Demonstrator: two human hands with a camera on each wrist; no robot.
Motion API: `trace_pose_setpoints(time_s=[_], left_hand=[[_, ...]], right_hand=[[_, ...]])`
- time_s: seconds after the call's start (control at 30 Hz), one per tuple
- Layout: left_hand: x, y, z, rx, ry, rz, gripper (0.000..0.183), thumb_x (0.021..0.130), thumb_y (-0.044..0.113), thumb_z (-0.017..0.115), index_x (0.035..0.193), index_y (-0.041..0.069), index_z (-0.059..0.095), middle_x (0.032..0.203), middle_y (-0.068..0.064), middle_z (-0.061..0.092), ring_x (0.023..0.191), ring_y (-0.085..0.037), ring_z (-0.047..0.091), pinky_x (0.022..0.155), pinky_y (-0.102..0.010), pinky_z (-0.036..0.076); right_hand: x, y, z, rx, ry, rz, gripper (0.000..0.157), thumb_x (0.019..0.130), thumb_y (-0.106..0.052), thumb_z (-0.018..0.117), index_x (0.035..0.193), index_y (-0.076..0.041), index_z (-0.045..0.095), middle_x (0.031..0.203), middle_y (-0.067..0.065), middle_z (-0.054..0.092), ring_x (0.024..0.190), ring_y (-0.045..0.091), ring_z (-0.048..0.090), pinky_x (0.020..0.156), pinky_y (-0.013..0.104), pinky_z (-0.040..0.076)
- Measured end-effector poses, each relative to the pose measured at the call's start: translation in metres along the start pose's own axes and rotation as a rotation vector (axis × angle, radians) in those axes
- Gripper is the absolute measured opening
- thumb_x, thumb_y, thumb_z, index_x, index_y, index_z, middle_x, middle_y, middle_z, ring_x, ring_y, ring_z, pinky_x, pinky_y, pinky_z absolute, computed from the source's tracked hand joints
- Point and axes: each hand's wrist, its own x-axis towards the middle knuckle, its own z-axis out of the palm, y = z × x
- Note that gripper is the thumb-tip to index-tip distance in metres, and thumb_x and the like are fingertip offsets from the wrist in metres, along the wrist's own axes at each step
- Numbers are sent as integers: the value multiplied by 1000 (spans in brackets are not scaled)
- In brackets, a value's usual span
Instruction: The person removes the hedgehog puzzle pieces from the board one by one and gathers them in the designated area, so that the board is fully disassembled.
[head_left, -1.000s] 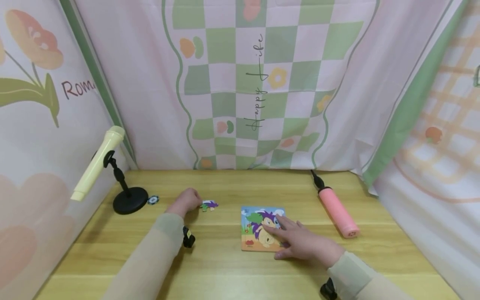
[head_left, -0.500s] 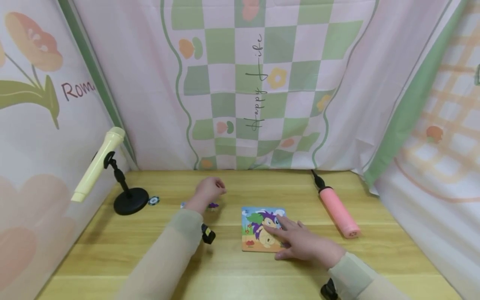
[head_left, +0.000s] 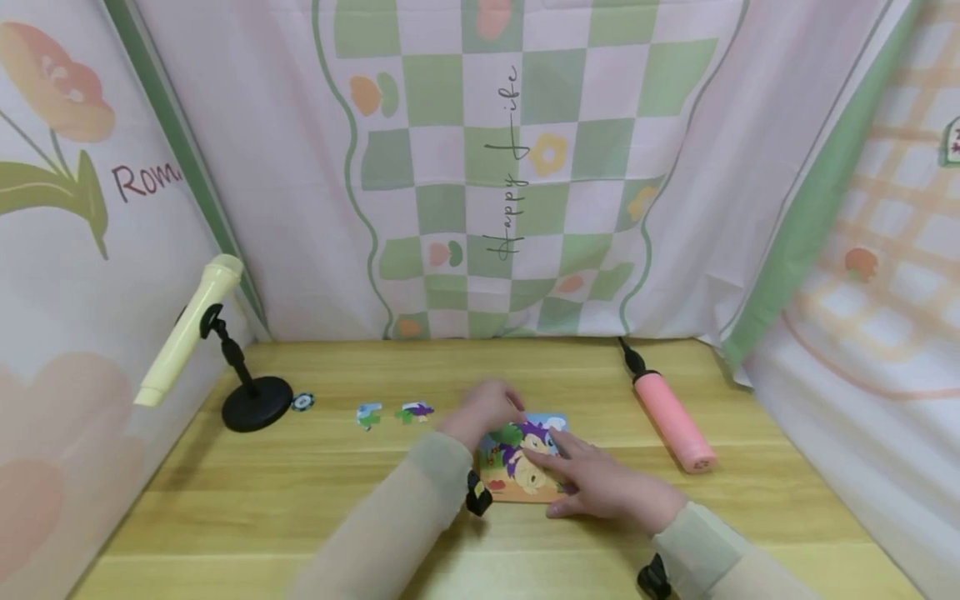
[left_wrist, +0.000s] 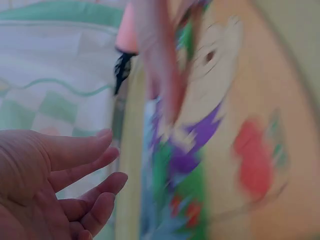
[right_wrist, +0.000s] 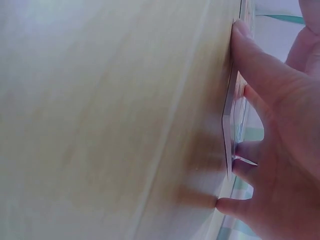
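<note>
The puzzle [head_left: 528, 482] lies flat on the tabletop [head_left: 262, 517], a little right of the middle and square to the person. I can make out a cream-coloured face with purple spikes on it, some green beside the face, blue along the far edge, and a red shape in the orange at the near left corner.

The right hand [head_left: 603, 483] rests on the right side of the puzzle with its fingers spread, the thumb down by the near edge; it presses rather than grips. The left hand [head_left: 483, 408] is at the far left corner, covering it from where I look. Its fingers are loosely bent, and from its own wrist I see nothing between them. Whether it touches the puzzle I can't tell.

Left of that hand lie two loose bits: a purple, white and green piece [head_left: 415, 412] nearer to it, and a blue and green piece [head_left: 368, 415] farther out, the two apart from each other.

Farther left, a chip [head_left: 303, 402] sits just beside the round black base of a stand [head_left: 257, 404], which carries a pale yellow microphone [head_left: 191, 329] at a slant. Over on the right, well apart from the puzzle, a pink pump [head_left: 673, 421] lies with its black nozzle toward the checked curtain [head_left: 495, 167] behind the tabletop.
</note>
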Motion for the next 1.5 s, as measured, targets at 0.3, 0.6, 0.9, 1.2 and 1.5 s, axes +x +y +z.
trace_pose_setpoints(time_s=[0.3,0.6,0.9,1.2,1.5], left_hand=[[-8,11,35,158,7,10,18,79,28,83,78,20,67,75,8,60,73,-14,54,74,-34,47],[-4,13,51,239,54,33,23,80,29,82,73,22,62,71,10,56,71,-12,52,79,-36,43],[-5,10,47,85,4,9,21,81,23,82,79,18,62,76,6,57,71,-14,53,64,-30,46],[0,3,45,44,11,6,22,82,23,81,78,17,60,76,4,58,70,-15,54,62,-29,46],[3,-15,5,10,93,23,19,80,16,80,81,14,62,78,2,59,71,-17,55,64,-30,49]], right_hand=[[0,-3,-2,-13,7,-22,79,85,-54,68,151,-19,41,158,29,11,140,53,18,105,70,21],[-1,-1,-1,-22,31,-28,78,85,-53,70,145,-7,49,157,31,16,140,52,20,105,69,23],[-1,0,-1,-31,19,-36,77,86,-52,68,148,-14,45,158,30,13,141,51,19,105,68,25],[-2,0,0,-5,16,-28,80,85,-56,67,153,-24,38,158,30,8,139,53,19,105,69,23],[-2,-3,0,-23,23,-29,81,85,-56,67,154,-26,35,156,33,15,138,55,19,105,70,22]])
